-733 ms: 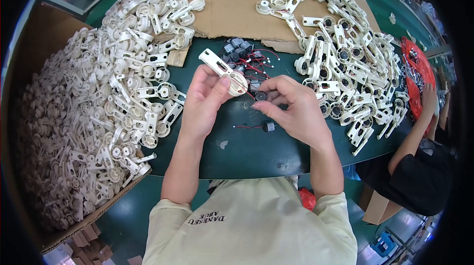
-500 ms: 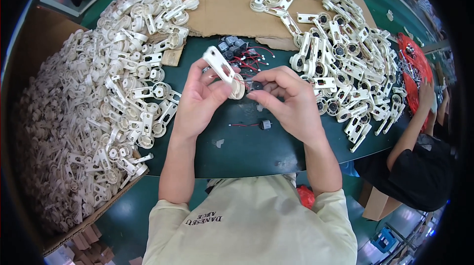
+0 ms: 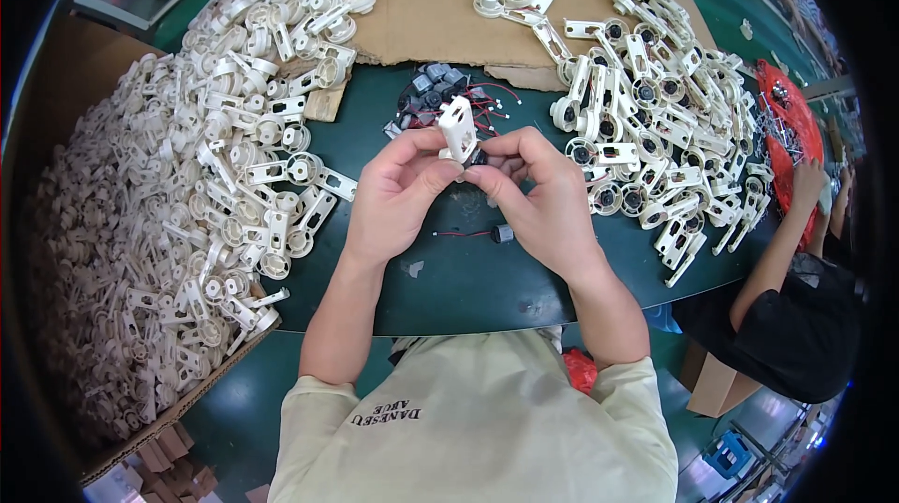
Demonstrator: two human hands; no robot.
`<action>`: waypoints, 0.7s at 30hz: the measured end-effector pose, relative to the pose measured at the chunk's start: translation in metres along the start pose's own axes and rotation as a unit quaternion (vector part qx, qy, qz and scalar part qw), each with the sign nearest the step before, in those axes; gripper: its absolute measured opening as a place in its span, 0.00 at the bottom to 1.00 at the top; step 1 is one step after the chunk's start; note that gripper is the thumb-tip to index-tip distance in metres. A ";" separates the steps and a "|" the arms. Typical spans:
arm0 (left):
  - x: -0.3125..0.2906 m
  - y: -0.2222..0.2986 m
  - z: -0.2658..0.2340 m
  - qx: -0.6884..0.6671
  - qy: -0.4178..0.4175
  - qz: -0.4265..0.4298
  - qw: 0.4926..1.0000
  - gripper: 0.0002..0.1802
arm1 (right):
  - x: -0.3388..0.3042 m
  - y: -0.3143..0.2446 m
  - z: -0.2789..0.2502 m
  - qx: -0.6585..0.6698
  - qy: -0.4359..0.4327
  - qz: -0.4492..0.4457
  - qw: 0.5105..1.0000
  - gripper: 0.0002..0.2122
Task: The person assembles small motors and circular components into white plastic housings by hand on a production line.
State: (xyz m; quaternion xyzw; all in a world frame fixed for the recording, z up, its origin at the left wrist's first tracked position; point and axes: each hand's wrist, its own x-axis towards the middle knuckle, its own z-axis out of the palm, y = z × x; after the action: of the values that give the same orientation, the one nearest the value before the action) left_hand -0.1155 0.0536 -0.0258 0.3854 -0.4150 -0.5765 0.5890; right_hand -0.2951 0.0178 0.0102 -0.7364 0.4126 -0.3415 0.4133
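Note:
My left hand (image 3: 393, 194) is closed on a white plastic housing (image 3: 457, 128), its slotted arm pointing up and its round end low between my hands. Pressed against that round end, a small dark motor (image 3: 478, 158) sits in the fingertips of my right hand (image 3: 538, 189). Both thumbs nearly meet there, and the fingers hide most of the joint. Below my hands a single small motor (image 3: 503, 234) with a red lead lies on the green table (image 3: 449, 292). Just beyond my hands is a heap of motors (image 3: 435, 81) with red wires and white plugs.
White housings (image 3: 243, 128) are piled high at left, spilling from a large carton (image 3: 178, 400). At right lie housings with dark round centres (image 3: 646, 96). A cardboard sheet (image 3: 421, 21) covers the far table. Another person's arm (image 3: 782, 231) reaches to a red bag (image 3: 787, 119) of metal parts.
The housing has moved right and been turned more upright. My two hands have come together, bringing the motor against the housing's round end.

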 end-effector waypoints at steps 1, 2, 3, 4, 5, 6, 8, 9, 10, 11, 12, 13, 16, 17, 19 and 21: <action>0.000 0.002 0.003 0.000 0.000 -0.001 1.000 0.15 | -0.001 -0.002 0.003 0.006 0.011 0.022 1.000 0.11; -0.001 0.005 0.006 -0.024 0.015 -0.034 0.999 0.16 | -0.002 -0.003 0.005 0.013 0.021 0.044 0.999 0.11; -0.001 0.007 0.008 -0.048 0.030 -0.067 0.996 0.16 | -0.002 -0.002 0.006 0.014 0.020 0.044 0.999 0.11; 0.000 0.008 0.008 -0.047 0.031 -0.066 0.996 0.16 | -0.002 0.000 0.008 0.039 0.020 0.037 0.998 0.10; 0.001 0.009 0.007 -0.057 0.044 -0.090 0.993 0.17 | -0.002 0.001 0.009 0.065 0.019 0.030 0.997 0.09; 0.002 0.009 0.007 -0.067 0.056 -0.114 0.990 0.17 | -0.003 0.001 0.007 0.066 0.018 0.029 0.997 0.09; 0.002 0.009 0.008 -0.030 0.044 -0.114 0.992 0.17 | -0.003 0.001 0.004 0.023 0.012 0.022 0.999 0.09; 0.001 0.008 0.007 0.001 0.013 -0.083 0.996 0.18 | -0.002 0.001 0.004 0.026 0.009 0.020 0.999 0.09; 0.001 0.006 0.007 0.001 0.014 -0.083 0.996 0.18 | -0.002 0.002 0.003 0.029 0.004 0.015 0.999 0.09; 0.001 0.005 0.007 0.005 0.018 -0.067 0.998 0.19 | -0.001 0.003 0.003 0.033 0.000 0.011 0.999 0.09; 0.000 0.005 0.007 0.008 0.022 -0.051 0.998 0.20 | 0.001 0.002 0.003 0.032 -0.001 0.011 0.999 0.09; 0.000 0.008 0.007 0.007 0.017 -0.054 0.998 0.20 | 0.003 0.001 0.003 0.035 0.022 0.003 0.999 0.08; 0.001 0.010 0.005 -0.036 0.011 -0.070 0.997 0.19 | 0.005 0.003 0.005 0.030 0.051 -0.010 0.998 0.08; 0.001 0.011 0.005 -0.036 0.010 -0.070 0.997 0.19 | 0.004 0.005 0.007 0.045 0.036 -0.020 0.998 0.08; 0.000 0.012 0.002 -0.096 0.017 -0.133 0.986 0.18 | 0.003 0.009 0.009 0.060 0.021 -0.030 0.998 0.08; 0.000 0.009 -0.004 -0.098 0.004 -0.133 0.986 0.18 | 0.002 0.011 0.011 0.074 0.020 -0.012 0.997 0.08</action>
State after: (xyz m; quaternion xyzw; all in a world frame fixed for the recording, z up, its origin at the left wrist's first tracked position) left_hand -0.1088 0.0541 -0.0182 0.3800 -0.2994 -0.6861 0.5434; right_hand -0.2884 0.0164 -0.0040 -0.7018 0.3855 -0.3906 0.4542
